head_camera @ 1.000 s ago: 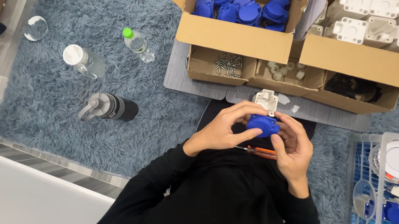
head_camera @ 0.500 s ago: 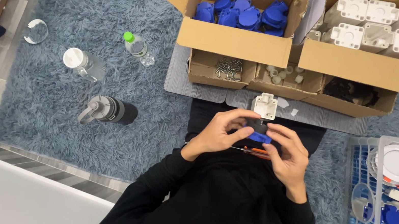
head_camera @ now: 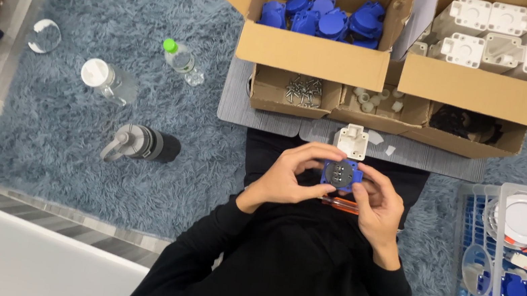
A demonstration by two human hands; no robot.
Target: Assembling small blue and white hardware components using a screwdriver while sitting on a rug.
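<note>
Shaggy grey-blue carpet (head_camera: pixel 123 28) covers the floor, and the person sits on it with a flat grey mat (head_camera: pixel 267 118) just ahead of the knees. Taking that mat as the landmark: on its far edge stand two open cardboard boxes, one (head_camera: pixel 309 56) loaded with blue parts, the other (head_camera: pixel 488 93) with white housings, and in front of them a low tray (head_camera: pixel 294 94) of screws and small white pieces. Everything sits within arm's reach, which looks like the reason for the tight arrangement. A single white housing (head_camera: pixel 351 141) lies on the mat's near edge.

Just on the person's side of the mat, over the lap, both hands meet around a blue socket insert (head_camera: pixel 341 174). The left hand (head_camera: pixel 287 175) curls over it from the left, fingers bent and closed on its edge; the right hand (head_camera: pixel 378 200) pinches it from the right with thumb and fingertips. Holding it from both sides keeps its face turned up toward the head camera. That face is squarish, bright blue, with a round dark recess holding what seem to be small metal contacts, though the detail is too fine to be sure. An orange-handled tool (head_camera: pixel 341 205) lies on the lap beneath the hands.

Left of the mat, three bottles (head_camera: pixel 142 143) rest on the carpet; right of it stands a clear crate (head_camera: pixel 519 270) with round white fittings and more blue parts.
</note>
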